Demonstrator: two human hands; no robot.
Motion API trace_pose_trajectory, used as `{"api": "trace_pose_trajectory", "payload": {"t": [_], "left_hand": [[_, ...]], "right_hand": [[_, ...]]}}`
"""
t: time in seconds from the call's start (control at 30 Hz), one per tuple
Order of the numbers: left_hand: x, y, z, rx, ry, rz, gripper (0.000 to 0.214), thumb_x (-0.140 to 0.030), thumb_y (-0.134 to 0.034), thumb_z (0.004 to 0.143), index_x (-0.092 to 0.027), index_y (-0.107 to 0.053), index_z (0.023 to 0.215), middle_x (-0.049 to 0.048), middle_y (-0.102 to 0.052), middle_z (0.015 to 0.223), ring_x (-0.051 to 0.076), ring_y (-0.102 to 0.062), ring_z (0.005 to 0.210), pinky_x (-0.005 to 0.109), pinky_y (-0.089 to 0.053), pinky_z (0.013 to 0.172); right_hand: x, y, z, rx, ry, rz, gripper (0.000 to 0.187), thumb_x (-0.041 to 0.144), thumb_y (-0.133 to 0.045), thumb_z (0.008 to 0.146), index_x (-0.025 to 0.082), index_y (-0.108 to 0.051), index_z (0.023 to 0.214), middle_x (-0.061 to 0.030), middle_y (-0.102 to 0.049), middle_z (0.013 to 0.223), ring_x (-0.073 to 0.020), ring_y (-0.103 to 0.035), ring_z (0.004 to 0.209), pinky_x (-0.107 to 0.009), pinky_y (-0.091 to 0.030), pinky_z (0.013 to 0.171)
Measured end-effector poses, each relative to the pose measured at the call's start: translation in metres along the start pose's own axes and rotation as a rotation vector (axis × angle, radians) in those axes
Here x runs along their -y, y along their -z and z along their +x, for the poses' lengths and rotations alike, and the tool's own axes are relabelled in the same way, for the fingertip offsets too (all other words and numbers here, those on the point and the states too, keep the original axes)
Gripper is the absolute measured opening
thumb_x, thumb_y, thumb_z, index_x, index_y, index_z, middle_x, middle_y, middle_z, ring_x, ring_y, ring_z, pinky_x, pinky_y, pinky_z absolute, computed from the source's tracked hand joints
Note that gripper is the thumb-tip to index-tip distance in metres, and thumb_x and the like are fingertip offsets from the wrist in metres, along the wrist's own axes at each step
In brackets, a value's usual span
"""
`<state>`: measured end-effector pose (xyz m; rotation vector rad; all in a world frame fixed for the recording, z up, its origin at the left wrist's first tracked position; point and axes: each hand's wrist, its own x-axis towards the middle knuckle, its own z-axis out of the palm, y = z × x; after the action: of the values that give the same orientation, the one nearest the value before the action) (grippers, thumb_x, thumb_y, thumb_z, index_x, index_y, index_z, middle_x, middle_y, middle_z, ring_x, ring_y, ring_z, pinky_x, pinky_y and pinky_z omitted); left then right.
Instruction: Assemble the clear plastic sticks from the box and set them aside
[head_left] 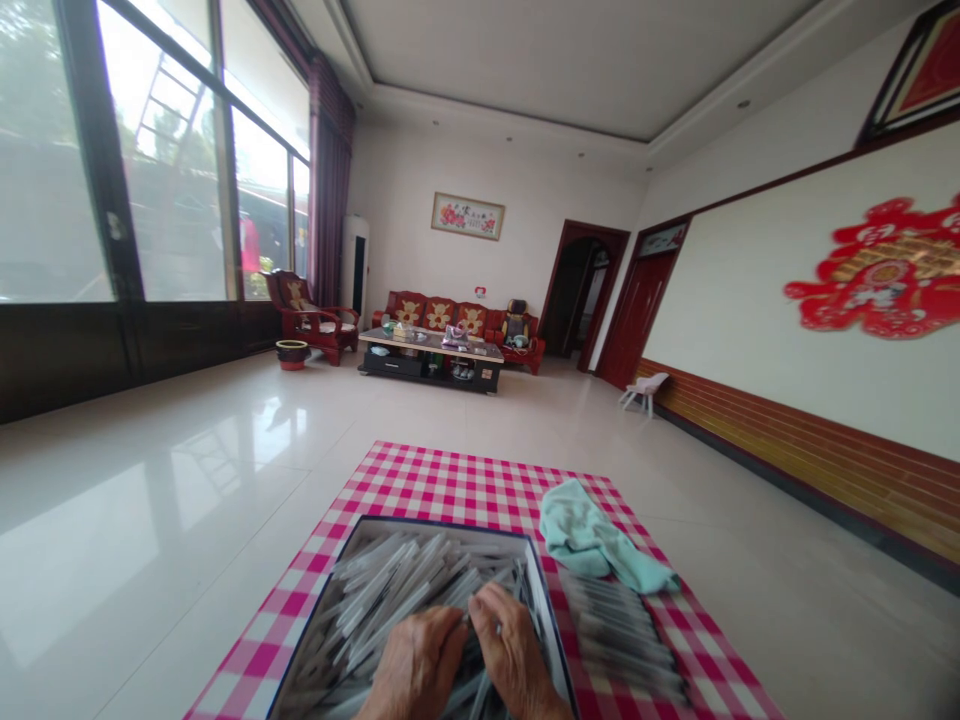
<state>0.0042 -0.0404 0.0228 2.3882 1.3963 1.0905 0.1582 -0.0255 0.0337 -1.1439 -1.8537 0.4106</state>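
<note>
An open dark-edged box (442, 522) sits on a pink-and-white checked cloth (450, 490) spread on the floor. It is packed with long, thin, whitish-grey sticks (397, 590), possibly in clear wrapping. My left hand (416, 665) and my right hand (514, 650) lie side by side over the near part of the pile, fingertips close together and curled down among the sticks. Whether they pinch anything is hidden. To the right of the box, a neat row of similar sticks (622, 635) lies blurred on the cloth, below a crumpled pale teal towel (592, 535).
Polished tile floor (187, 480) surrounds the cloth. Far ahead stand a low coffee table (431, 358) with small items on it, a red wooden sofa (439, 315) and an armchair (311, 315). A small white stool (643, 392) stands by the right wall.
</note>
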Motion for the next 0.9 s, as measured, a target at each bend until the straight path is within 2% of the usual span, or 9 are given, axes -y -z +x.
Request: {"api": "trace_pose_trajectory", "payload": {"t": [0.1, 0.23, 0.53, 0.67, 0.8, 0.9], "left_hand": [[-0.001, 0.001, 0.000, -0.006, 0.008, 0.025, 0.027, -0.024, -0.039, 0.094, -0.021, -0.056, 0.073, 0.0005, -0.064, 0.065, 0.013, -0.062, 0.058, 0.022, -0.039, 0.055], [-0.002, 0.002, -0.001, 0.003, 0.000, 0.025, 0.027, -0.025, -0.039, 0.094, -0.022, -0.056, 0.074, -0.0001, -0.065, 0.065, 0.013, -0.062, 0.057, 0.021, -0.039, 0.054], [0.003, -0.004, -0.002, 0.030, 0.006, 0.029, 0.026, -0.025, -0.039, 0.094, -0.021, -0.056, 0.075, 0.0006, -0.065, 0.066, 0.013, -0.062, 0.059, 0.022, -0.039, 0.055], [-0.001, 0.000, -0.002, 0.047, 0.031, 0.016, 0.027, -0.026, -0.038, 0.095, -0.021, -0.056, 0.076, 0.0011, -0.065, 0.067, 0.014, -0.062, 0.061, 0.023, -0.040, 0.057], [-0.003, 0.003, 0.000, 0.072, 0.045, 0.004, 0.027, -0.026, -0.038, 0.095, -0.021, -0.055, 0.075, 0.0007, -0.064, 0.068, 0.014, -0.062, 0.062, 0.023, -0.039, 0.057], [-0.004, 0.003, 0.000, 0.080, 0.048, 0.004, 0.028, -0.025, -0.037, 0.095, -0.021, -0.056, 0.075, 0.0011, -0.065, 0.069, 0.014, -0.062, 0.063, 0.023, -0.038, 0.058]], "right_hand": [[0.006, 0.007, -0.001, 0.022, -0.006, 0.063, 0.024, 0.029, -0.036, 0.096, 0.023, -0.054, 0.081, -0.0015, -0.059, 0.079, -0.0180, -0.059, 0.079, -0.028, -0.046, 0.077], [0.014, 0.012, -0.001, 0.092, 0.029, 0.067, 0.016, 0.024, -0.041, 0.092, 0.022, -0.051, 0.080, -0.0011, -0.057, 0.080, -0.0172, -0.058, 0.078, -0.027, -0.045, 0.075], [-0.002, -0.003, -0.001, 0.038, 0.010, 0.006, 0.032, 0.030, -0.040, 0.095, 0.022, -0.048, 0.065, 0.0009, -0.052, 0.068, -0.0150, -0.054, 0.066, -0.025, -0.041, 0.065], [0.003, 0.004, -0.002, 0.000, -0.006, 0.032, 0.026, 0.027, -0.039, 0.095, 0.022, -0.053, 0.075, -0.0011, -0.057, 0.075, -0.0170, -0.057, 0.074, -0.027, -0.044, 0.072], [0.012, 0.011, -0.003, 0.053, 0.019, 0.054, 0.018, 0.023, -0.042, 0.092, 0.021, -0.054, 0.078, -0.0014, -0.058, 0.078, -0.0173, -0.058, 0.077, -0.027, -0.045, 0.073], [0.012, 0.010, -0.003, 0.069, 0.017, 0.043, 0.019, 0.022, -0.041, 0.093, 0.021, -0.052, 0.077, -0.0008, -0.057, 0.078, -0.0165, -0.057, 0.076, -0.026, -0.044, 0.072]]}}
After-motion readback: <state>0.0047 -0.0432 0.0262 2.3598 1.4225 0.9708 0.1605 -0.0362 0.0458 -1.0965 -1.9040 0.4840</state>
